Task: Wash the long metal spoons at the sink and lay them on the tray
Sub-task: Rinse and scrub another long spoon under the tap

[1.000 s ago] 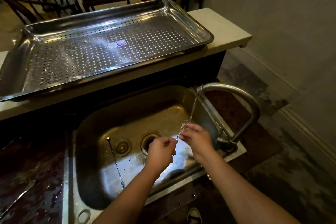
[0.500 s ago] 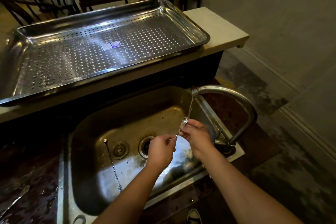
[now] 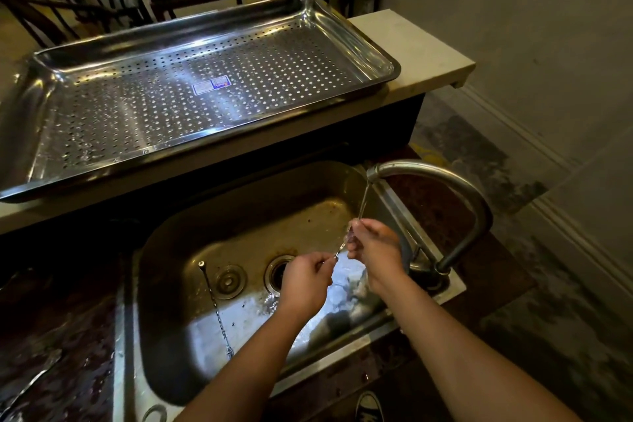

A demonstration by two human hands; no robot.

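Two hands share one spoon [image 3: 339, 249] above the sink [image 3: 239, 202]. The left hand [image 3: 305, 281] pinches the thin handle's near end, fingers curled tight around it. The right hand [image 3: 375, 250] has its fingers closed over the far end, and the bowl is hidden inside that grip (only a short run of bare shaft shows between the two hands). Water [image 3: 363, 204] drops from the tap [image 3: 445, 178] straight onto the right fingertips [image 3: 356, 224], so the spoon's top end sits right under the stream. The shaft slants up from left hand to right, clear of the basin floor. A second spoon [image 3: 215, 308] lies flat in the basin, left of the drain [image 3: 278, 271] and well apart from both hands. The tray [image 3: 363, 41] sits on the ledge [image 3: 411, 55] behind the sink, with no spoons in it.
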